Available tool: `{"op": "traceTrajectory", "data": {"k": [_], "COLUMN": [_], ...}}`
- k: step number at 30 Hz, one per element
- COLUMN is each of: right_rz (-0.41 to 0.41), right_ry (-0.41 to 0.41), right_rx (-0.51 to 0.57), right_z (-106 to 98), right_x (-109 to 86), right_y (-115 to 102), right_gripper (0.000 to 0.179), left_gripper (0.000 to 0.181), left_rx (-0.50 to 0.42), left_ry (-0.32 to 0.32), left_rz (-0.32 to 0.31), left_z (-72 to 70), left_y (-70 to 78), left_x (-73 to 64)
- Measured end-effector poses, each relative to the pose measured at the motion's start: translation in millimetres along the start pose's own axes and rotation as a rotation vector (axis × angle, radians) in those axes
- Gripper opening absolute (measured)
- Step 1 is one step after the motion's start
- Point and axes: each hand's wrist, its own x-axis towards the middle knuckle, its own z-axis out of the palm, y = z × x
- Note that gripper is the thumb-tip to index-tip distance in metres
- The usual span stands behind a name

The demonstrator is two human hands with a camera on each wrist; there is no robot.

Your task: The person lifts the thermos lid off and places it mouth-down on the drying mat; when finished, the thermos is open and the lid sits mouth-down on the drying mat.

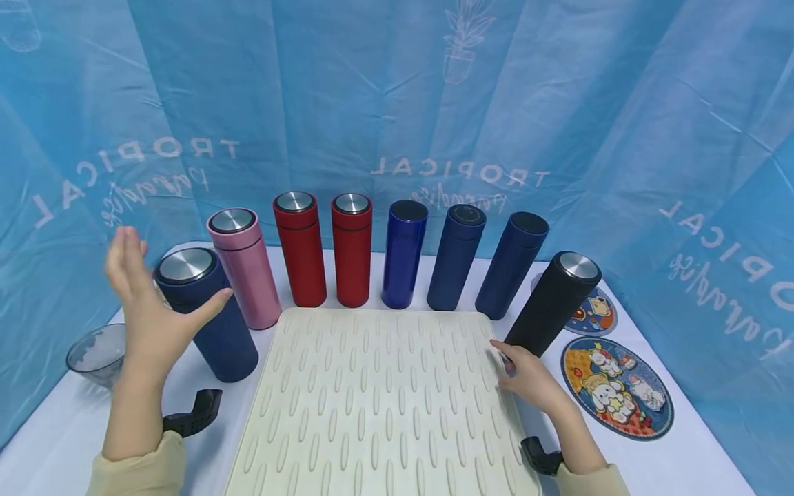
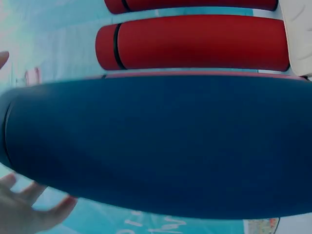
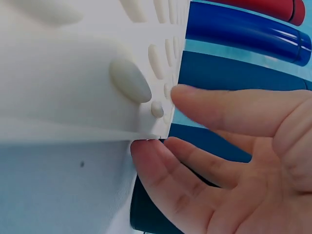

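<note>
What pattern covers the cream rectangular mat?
Staggered elongated ovals cover the cream rectangular mat; clearest in the head view.

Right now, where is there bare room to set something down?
The cream mat lies bare between the left hand and right hand; a narrow strip of white cloth borders its left edge. Bottles crowd its far edge.

Boxed in at back, left and right by blue cloth (image 1: 347,103), hung in vertical folds and crossed by slanting creases. Banded lighter and darker along the folds. Printed in white with TROPICAL lettering (image 1: 465,168), mirror-reversed, script below, repeated across the panels. Also printed with a potted-plant outline (image 1: 457,65), up high, right of centre. Bounded below by a white tabletop (image 1: 670,468). Lit softly, with faint shadows on the white.
</note>
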Motion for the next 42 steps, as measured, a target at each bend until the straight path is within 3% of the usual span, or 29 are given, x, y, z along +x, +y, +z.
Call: {"op": "traceTrajectory", "data": {"k": [3, 5, 12, 17, 19, 24, 29, 33, 37, 42], "right_rz": [0.006, 0.011, 0.054, 0.116, 0.126, 0.136, 0.149, 0.154, 0.154, 0.158], "right_ry": [-0.008, -0.013, -0.037, -0.081, -0.088, -0.095, -0.097, -0.095, -0.087, -0.087], "right_rx": [-0.037, -0.060, -0.125, -0.112, -0.108, -0.108, -0.093, -0.075, -0.072, -0.070], "right_z": [-1, -1, 1, 3, 4, 4, 4, 5, 6, 5], "right_x": [0.0, 0.2, 1.5, 1.1, 0.7, 0.4, 0.6, -0.2, -1.1, -0.5], "right_y": [0, 0, 1, 3, 4, 3, 2, 2, 3, 2], "right_gripper": [0.065, 0.065, 0.061, 0.060, 0.059, 0.059, 0.060, 0.061, 0.061, 0.060], "left_gripper": [0.109, 0.115, 0.106, 0.099, 0.100, 0.099, 0.097, 0.096, 0.092, 0.091], "left_rx": [-0.130, -0.175, -0.292, -0.279, -0.216, -0.221, -0.201, -0.161, -0.153, -0.210], "left_ry": [-0.077, -0.130, -0.370, -0.537, -0.582, -0.679, -0.738, -0.755, -0.714, -0.634], "left_rz": [-0.209, -0.285, -0.386, -0.426, -0.423, -0.470, -0.496, -0.476, -0.416, -0.349], "left_z": [-4.8, -7.1, -16.0, -16.9, -16.4, -16.9, -16.8, -16.8, -15.9, -13.0], "left_y": [-3.1, -8.3, -33.4, -47.7, -52.6, -62.5, -70.1, -74.7, -79.6, -81.7], "left_x": [1.0, 1.7, -1.0, -5.4, -7.0, -8.3, -8.3, -9.0, -11.7, -14.0]}}
